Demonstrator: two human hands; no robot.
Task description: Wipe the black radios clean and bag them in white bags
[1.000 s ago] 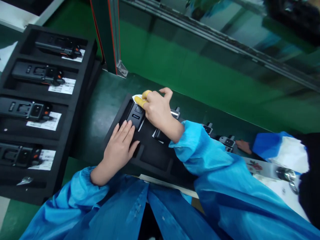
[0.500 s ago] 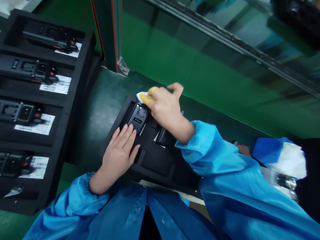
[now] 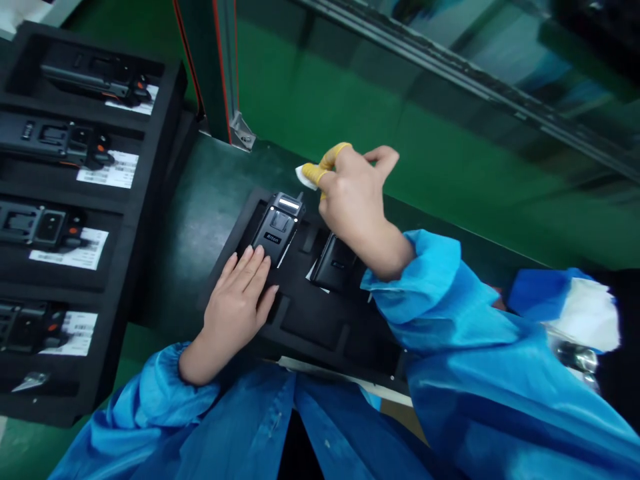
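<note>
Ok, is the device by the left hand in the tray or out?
In: the device lies flat, recessed in the foam tray, left hand touching its lower end.

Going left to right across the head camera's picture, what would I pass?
First the big black foam tray of devices, then the left hand, the right hand pinching a white wipe, the co-worker's blue sleeve.

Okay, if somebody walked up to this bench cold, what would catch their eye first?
Most likely the right hand, raised over the far edge of the black foam tray, its yellow-capped fingertips pinching a small white scrap. Below it, the left hand lies flat on that tray, fingertips against a black device marked Riton. At far left, a larger tray holds rows of similar devices with white labels.
</note>
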